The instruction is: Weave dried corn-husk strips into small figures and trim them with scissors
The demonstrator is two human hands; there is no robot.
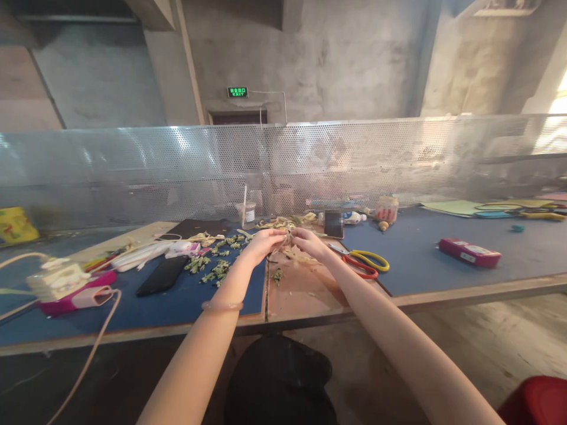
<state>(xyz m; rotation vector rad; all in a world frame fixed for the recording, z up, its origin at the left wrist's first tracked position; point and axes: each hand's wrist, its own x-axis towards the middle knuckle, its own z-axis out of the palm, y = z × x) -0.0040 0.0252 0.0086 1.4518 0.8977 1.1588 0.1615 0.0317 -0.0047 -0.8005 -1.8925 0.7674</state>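
My left hand (pixel 261 244) and my right hand (pixel 312 243) meet above the middle of the table. Between their pinched fingertips is a small pale strand-like piece (pixel 289 237), too small to name exactly. Dry, straw-coloured strips (pixel 305 258) lie under and behind the hands. To the left of my left hand are several small green leafy pieces (pixel 217 271) on a blue mat. Scissors with one red and one yellow handle (pixel 365 260) rest just right of my right wrist.
A black phone (pixel 163 275) and a power strip with cables (pixel 73 301) lie left. A cup with a straw (pixel 248 215), a jar (pixel 387 209) and a magenta box (pixel 469 252) also stand on the table. A perforated metal screen (pixel 354 153) runs along the back.
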